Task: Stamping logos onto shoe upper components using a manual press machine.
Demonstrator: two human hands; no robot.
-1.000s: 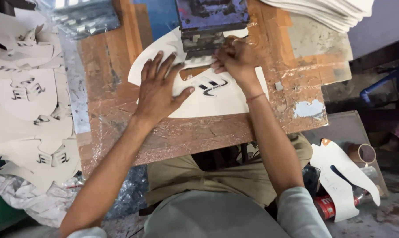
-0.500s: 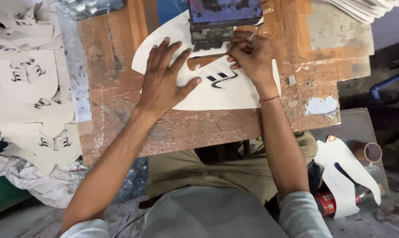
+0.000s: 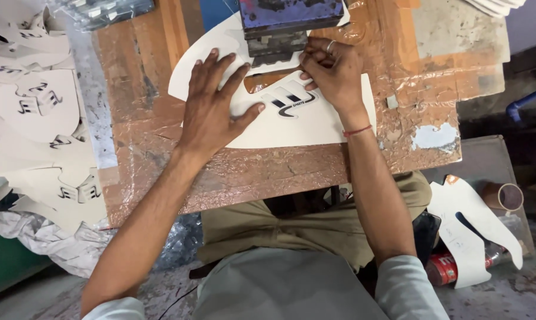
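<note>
Two hands are pressing on one white cut-out sheet (image 3: 315,121) that is lying flat on the brown taped table (image 3: 268,172). The left hand (image 3: 211,106) is lying open with fingers spread wide on the sheet. The right hand (image 3: 333,74) is pinching the sheet's top edge with bent fingers. A dark stripe mark (image 3: 291,102) is sitting between the two hands. Just above the fingers a blue block (image 3: 291,15) is standing. Far left of the open hand, more white cut-outs (image 3: 34,118) are piling up.
</note>
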